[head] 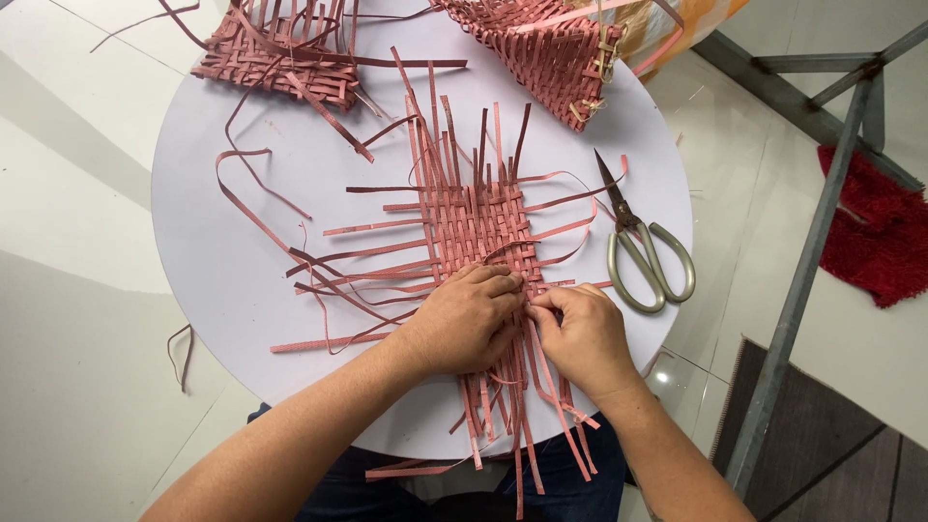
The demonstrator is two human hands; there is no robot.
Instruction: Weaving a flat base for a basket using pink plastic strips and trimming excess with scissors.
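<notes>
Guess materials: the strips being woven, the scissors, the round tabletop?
Strips: thin, flat reddish-brown bands, likely paper or plastic strapping; they curl and kink. Scissors: dark metal blades, pale dull-metal loop handles. Tabletop: smooth matte white, probably laminate or painted board.

Scissors [646,253] block right; bare table [222,290] left of weave [474,227].

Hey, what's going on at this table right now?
A person is weaving a flat mat of reddish-brown strips on a round white table. The left hand presses the near edge of the weave while the right hand pinches a strip there. Scissors lie to the right; two partly woven baskets sit at the far edge.
</notes>
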